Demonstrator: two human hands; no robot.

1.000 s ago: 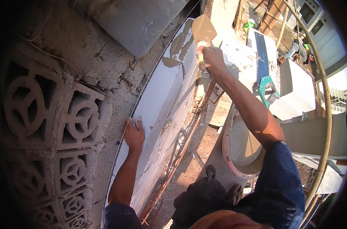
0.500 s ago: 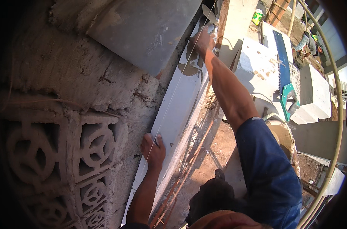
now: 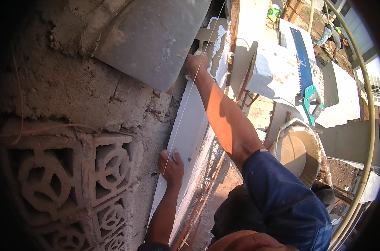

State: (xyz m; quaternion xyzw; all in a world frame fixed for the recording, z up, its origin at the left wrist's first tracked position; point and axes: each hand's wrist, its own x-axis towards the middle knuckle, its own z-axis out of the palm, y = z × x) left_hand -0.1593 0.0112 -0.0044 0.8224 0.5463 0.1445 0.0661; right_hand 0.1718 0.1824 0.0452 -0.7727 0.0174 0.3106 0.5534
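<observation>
A long white block lies along the top of the wall, with grey wet mortar smeared over its far end. My left hand grips the block's left edge, fingers curled and thumb on the top face. Farther up, my right hand is closed near the left edge, beside the mortar. It appears to hold a trowel, whose blade is mostly hidden now. A thin taut string runs lengthwise above the block, passing over both hands.
A grey board overhangs the rough wall at upper left, above patterned vent blocks. To the right, a blue-bladed handsaw with a teal handle lies on white blocks. Below stands a mortar bucket. A bamboo pole curves past; someone is far off.
My right hand has drawn back toward me and to the left along the block, and the trowel blade no longer shows clearly. My left hand keeps its place. More of the bucket shows.
</observation>
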